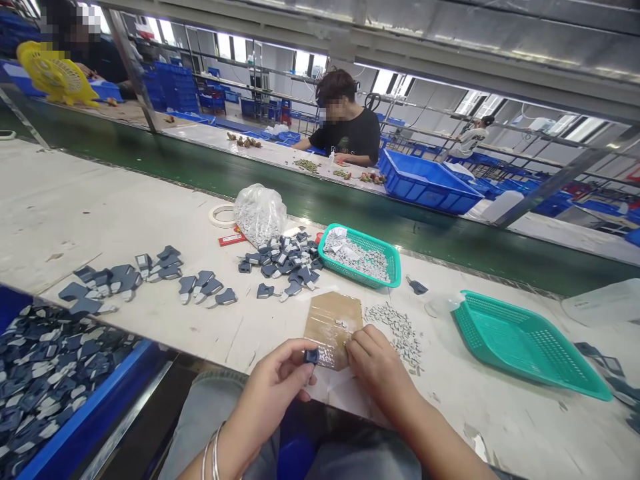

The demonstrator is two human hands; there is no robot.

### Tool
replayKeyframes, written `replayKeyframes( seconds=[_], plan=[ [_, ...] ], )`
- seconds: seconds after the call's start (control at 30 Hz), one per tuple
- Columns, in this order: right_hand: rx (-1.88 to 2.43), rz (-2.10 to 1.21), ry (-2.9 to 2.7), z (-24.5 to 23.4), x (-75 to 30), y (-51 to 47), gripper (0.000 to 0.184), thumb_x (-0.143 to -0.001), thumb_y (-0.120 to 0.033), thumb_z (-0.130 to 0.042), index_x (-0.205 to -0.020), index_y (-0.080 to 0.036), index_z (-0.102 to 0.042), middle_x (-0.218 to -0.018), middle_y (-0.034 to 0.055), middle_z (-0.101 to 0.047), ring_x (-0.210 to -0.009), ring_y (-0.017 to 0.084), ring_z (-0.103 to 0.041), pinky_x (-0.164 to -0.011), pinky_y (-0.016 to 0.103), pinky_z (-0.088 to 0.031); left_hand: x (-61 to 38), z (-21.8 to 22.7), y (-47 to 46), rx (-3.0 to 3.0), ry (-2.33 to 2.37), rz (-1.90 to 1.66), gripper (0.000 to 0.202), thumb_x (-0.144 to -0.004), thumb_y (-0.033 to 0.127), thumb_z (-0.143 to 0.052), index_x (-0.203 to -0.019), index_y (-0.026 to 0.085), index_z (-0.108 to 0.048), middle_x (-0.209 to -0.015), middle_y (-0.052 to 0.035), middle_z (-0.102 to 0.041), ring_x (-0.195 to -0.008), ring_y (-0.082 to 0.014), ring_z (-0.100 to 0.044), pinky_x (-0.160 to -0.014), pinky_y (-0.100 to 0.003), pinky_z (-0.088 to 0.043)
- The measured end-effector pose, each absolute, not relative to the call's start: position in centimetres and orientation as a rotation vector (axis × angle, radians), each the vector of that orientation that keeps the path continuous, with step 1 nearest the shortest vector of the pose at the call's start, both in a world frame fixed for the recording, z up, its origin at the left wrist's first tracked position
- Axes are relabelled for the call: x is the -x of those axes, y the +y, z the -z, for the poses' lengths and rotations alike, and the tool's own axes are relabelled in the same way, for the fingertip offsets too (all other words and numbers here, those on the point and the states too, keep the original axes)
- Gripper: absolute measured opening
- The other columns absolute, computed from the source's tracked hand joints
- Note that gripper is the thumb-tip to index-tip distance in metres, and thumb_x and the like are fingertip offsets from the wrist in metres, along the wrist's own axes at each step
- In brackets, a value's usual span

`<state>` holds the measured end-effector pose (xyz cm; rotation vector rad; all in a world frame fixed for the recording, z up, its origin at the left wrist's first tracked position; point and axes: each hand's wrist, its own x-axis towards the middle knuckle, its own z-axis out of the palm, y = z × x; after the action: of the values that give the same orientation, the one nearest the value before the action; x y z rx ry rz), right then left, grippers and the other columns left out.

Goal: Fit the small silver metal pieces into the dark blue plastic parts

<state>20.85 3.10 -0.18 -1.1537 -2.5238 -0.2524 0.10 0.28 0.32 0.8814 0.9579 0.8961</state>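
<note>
The left hand (280,379) pinches a dark piece (311,357) at the near left corner of a brown card (330,313). The right hand (373,357), bunched, its hold unclear, is near, to the piece's right.

Left hand (277,373) pinching, right hand (375,357) curled, forearms (430,427) apart
</note>
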Motion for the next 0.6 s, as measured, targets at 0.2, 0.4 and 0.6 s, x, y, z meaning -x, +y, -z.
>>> replayKeyframes(
  seconds=[0.2, 0.4, 0.6],
  plan=[
    [1.120, 0.212, -2.519, -0.3, -20.7, 3.1, 0.036, -0.093, -0.010, -0.033, -0.060, -0.016, -0.046, -0.067, 0.0049, -0.042, -0.064, 0.017, -0.035, -0.057, 0.030, -0.027, -0.5, -0.6, 0.2, -0.893, 0.961, -0.869, 0.039, -0.074, 0.028, -0.063, -0.110, 0.019, -0.050, -0.086, -0.0052, -0.055, -0.078, -0.0172, -0.055, -0.063, -0.028, -0.050],
    [1.284, -0.032, -2.118, -1.9, -21.3, 2.6, 0.013, -0.088, -0.016, -0.050, -0.077, -0.017, -0.056, -0.076, 0.0037, -0.053, -0.075, 0.016, -0.045, -0.068, 0.029, -0.037, -1.2, -0.9, 0.0, -1.074, 1.000, -0.879, 0.031, -0.075, 0.027, -0.064, -0.105, 0.022, -0.056, -0.098, -0.0060, -0.058, -0.094, -0.0182, -0.053, -0.079, -0.027, -0.044],
    [1.409, -0.215, -1.964, -2.5, -21.5, 1.9, 0.015, -0.085, -0.020, -0.053, -0.072, -0.020, -0.059, -0.074, 0.0011, -0.056, -0.073, 0.016, -0.050, -0.065, 0.028, -0.039, -1.8, -1.7, -0.2, -0.805, 0.813, -0.874, 0.031, -0.088, 0.033, -0.044, -0.117, 0.024, -0.049, -0.108, -0.0062, -0.057, -0.089, -0.0146, -0.051, -0.077, -0.026, -0.038]
  ],
)
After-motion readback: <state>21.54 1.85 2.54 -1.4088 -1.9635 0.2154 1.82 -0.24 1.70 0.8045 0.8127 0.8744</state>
